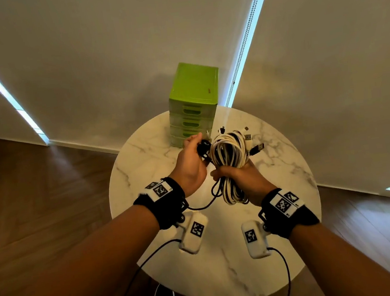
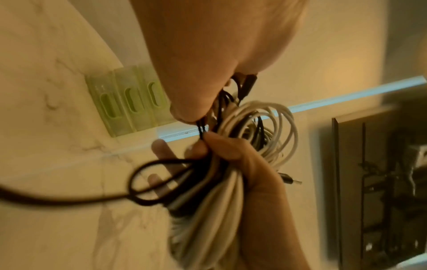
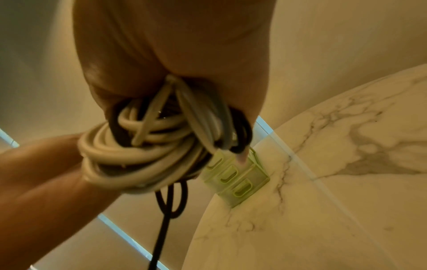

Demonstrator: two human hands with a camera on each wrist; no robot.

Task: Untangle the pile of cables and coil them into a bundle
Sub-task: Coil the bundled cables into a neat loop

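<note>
A coiled bundle of white and black cables is held above the round marble table. My right hand grips the bundle around its middle, loops sticking out above and below the fist. My left hand is just left of the coil and pinches a thin black cable at the coil's upper left. In the left wrist view the thumb and finger pinch black strands. A loose black loop hangs below the bundle. Several USB plugs poke out at the top right.
A green plastic drawer unit stands at the table's far edge, right behind the hands. Wrist camera leads trail over the table's near side. Wooden floor surrounds the table; pale blinds hang behind it.
</note>
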